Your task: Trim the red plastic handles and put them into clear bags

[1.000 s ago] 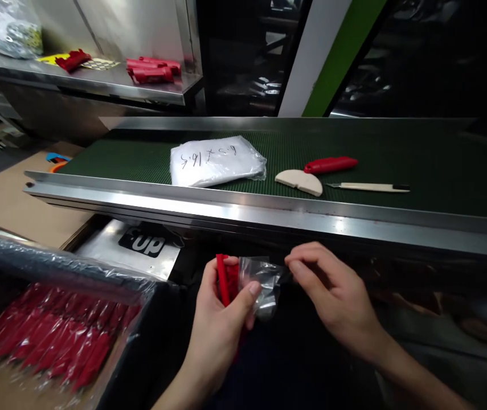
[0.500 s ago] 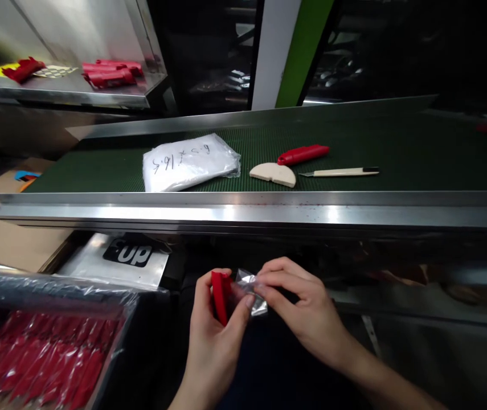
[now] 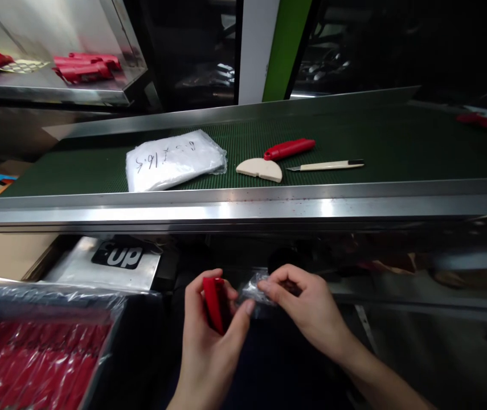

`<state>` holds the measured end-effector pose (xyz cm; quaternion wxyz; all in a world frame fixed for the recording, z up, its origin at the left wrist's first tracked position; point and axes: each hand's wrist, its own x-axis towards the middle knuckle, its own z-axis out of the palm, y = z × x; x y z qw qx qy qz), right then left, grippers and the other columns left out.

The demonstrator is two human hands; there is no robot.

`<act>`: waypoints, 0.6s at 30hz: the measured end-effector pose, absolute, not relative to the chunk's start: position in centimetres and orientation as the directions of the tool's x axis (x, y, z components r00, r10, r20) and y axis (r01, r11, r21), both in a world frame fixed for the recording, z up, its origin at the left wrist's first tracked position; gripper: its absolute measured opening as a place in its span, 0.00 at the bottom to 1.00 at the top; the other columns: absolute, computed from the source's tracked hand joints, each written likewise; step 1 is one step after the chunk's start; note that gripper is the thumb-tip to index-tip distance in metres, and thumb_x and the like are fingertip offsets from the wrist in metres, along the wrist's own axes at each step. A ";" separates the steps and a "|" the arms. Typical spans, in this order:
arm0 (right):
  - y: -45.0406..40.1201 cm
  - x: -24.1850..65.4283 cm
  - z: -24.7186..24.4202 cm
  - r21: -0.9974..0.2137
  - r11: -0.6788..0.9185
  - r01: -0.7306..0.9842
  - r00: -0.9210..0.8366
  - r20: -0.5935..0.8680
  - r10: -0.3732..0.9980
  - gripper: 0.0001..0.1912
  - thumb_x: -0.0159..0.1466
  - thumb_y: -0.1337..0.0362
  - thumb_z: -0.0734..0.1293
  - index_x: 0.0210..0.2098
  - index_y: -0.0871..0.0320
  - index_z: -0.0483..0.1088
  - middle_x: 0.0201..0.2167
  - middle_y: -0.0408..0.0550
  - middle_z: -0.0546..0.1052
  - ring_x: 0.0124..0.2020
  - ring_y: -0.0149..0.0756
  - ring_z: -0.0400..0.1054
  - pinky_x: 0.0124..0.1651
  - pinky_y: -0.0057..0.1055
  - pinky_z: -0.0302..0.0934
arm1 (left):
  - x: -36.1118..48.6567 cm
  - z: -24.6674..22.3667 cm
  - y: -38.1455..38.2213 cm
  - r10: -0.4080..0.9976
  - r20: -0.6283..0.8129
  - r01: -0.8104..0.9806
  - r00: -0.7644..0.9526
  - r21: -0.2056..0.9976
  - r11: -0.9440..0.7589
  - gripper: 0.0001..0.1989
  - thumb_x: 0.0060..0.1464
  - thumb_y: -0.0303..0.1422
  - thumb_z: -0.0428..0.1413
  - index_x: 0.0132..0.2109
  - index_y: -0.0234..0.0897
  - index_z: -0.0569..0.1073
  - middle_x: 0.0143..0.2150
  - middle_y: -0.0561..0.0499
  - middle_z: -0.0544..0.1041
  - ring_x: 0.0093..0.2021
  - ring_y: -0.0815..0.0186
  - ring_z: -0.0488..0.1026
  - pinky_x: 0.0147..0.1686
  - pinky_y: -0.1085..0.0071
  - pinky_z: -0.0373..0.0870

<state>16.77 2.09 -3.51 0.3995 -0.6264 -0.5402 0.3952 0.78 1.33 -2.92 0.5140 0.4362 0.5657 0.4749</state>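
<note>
- Since there is only the head view, everything here comes from it: the left hand (image 3: 209, 341) pinches a small red part (image 3: 215, 304) between thumb and fingers, upright, below the near edge of the conveyor (image 3: 397, 136).
- The right hand (image 3: 307, 313) has its fingertips pressed together on a little clear bag (image 3: 252, 291), just beside the red part and touching the left thumb tip.
- The red part looks like stiff moulded plastic, light and smooth; I judge it is best held across its flat sides, as now, because a grip at the narrow end could let it twist out.
- The bag looks thin, soft and crinkly, nearly weightless and slippery; I would take it at the mouth edge, one layer per finger, so that it opens rather than bunches. Whether its mouth is open I cannot tell.
- Both things sit between the two hands, over a dark gap in front of the person, carried by nothing.
- At the lower left a box (image 3: 33, 364) lined with film holds many bagged red pieces, well apart from the hands.
- On the conveyor lie a white packet (image 3: 170, 162) with handwriting, a red handle (image 3: 289, 148), a cream half-disc (image 3: 260, 169) and a slim knife (image 3: 328, 165), all beyond its steel rail (image 3: 243, 210).
- On a shelf (image 3: 55, 94) at the far left lie more red parts.
</note>
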 end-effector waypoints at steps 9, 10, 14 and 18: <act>1.5 16.0 -3.5 -0.921 -0.390 -0.003 -0.261 -0.376 0.889 0.20 0.61 0.48 0.68 0.27 0.58 0.65 0.20 0.39 0.71 0.23 0.26 0.65 0.27 0.23 0.59 | 0.3 -2.1 1.7 0.875 -0.377 -0.131 0.306 0.893 0.430 0.26 0.49 0.36 0.67 0.49 0.41 0.62 0.33 0.57 0.73 0.31 0.71 0.72 0.34 0.77 0.71; 1.4 16.0 -3.6 -0.908 -0.416 -0.044 -0.303 -0.385 0.872 0.20 0.62 0.47 0.67 0.28 0.58 0.64 0.20 0.39 0.70 0.23 0.27 0.65 0.28 0.24 0.60 | 0.4 -1.9 1.7 0.862 -0.382 -0.156 0.333 0.879 0.450 0.25 0.49 0.35 0.66 0.49 0.40 0.62 0.31 0.57 0.73 0.29 0.71 0.72 0.32 0.77 0.71; 1.1 16.7 -4.4 -0.922 -0.385 0.034 -0.316 -0.375 0.871 0.22 0.65 0.45 0.62 0.28 0.57 0.62 0.22 0.41 0.72 0.23 0.28 0.66 0.29 0.27 0.61 | 0.3 -2.8 1.9 0.858 -0.362 0.003 0.364 0.922 0.387 0.19 0.53 0.34 0.62 0.50 0.40 0.63 0.30 0.57 0.71 0.30 0.70 0.70 0.34 0.74 0.69; 0.6 17.3 -5.1 -0.920 -0.247 0.305 -0.135 -0.298 0.945 0.20 0.64 0.51 0.65 0.23 0.58 0.62 0.19 0.39 0.66 0.21 0.25 0.57 0.27 0.26 0.50 | 0.3 -5.1 2.2 0.940 -0.291 0.203 0.180 0.946 0.254 0.14 0.55 0.30 0.56 0.48 0.43 0.64 0.31 0.58 0.69 0.29 0.71 0.65 0.32 0.74 0.65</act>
